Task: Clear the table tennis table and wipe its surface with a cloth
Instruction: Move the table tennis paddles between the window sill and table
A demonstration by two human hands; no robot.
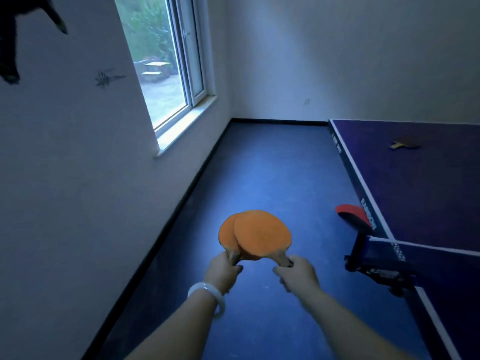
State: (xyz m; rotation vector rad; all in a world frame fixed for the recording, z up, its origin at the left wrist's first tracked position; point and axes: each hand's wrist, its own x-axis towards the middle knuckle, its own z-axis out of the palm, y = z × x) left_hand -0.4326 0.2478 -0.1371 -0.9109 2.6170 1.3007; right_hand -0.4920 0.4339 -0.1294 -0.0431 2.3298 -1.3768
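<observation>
Clearing was partly done: left hand point(224, 266) gripped 1 paddle point(228, 236), right hand point(296, 271) gripped another point(262, 233). 2 more remained right of the hands: red paddle point(350, 215), far paddle point(405, 144) on desk point(428, 178). No cloth visible; wiping probably not started.

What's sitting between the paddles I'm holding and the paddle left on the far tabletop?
In the head view, a red paddle sticks out past the table edge; beyond it, bare tabletop runs to the far paddle.

Bare games room: blue table tennis counter point(428, 183) with net post point(374, 263), blue sports floor point(272, 172), plain white walls point(337, 61), window point(161, 61) facing garden.
</observation>
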